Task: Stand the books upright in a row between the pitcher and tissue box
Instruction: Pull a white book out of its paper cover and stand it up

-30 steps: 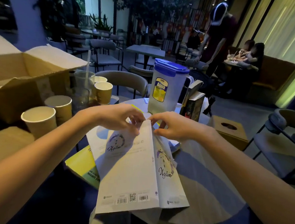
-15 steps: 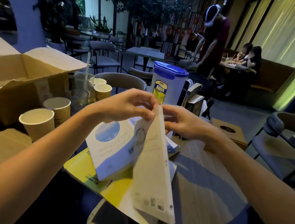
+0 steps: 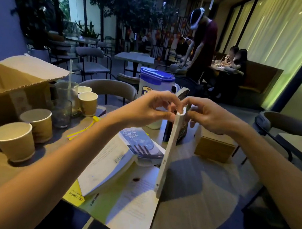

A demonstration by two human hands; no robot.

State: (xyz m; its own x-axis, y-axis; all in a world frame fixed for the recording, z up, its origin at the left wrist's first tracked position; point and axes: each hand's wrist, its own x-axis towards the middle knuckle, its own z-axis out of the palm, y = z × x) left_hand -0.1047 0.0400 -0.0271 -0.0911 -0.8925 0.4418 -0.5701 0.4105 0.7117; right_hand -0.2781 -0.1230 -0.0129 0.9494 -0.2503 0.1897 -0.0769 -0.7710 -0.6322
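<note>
I hold a thin white book [image 3: 168, 152] upright on its lower edge on the round table, seen edge-on. My left hand [image 3: 152, 108] and my right hand [image 3: 208, 115] pinch its top corner from either side. Behind my hands stands the white pitcher [image 3: 154, 83] with a blue lid. A dark book [image 3: 182, 92] stands upright just right of the pitcher. The tan tissue box [image 3: 215, 147] sits to the right of the held book. A white book with a blue cover [image 3: 124, 156] lies flat on a yellow-and-white book [image 3: 127, 203] at the table's near edge.
Several paper cups [image 3: 14, 142] and glasses [image 3: 62, 114] stand at the left beside an open cardboard box [image 3: 8, 87]. Chairs [image 3: 288, 126] surround the round table [image 3: 203, 201]. A person [image 3: 203, 44] stands at a table behind, and others sit further back.
The white book has swung from lying open over the stack to standing upright, and both hands have moved forward and up toward the pitcher. The blue-covered book beneath is now uncovered.
</note>
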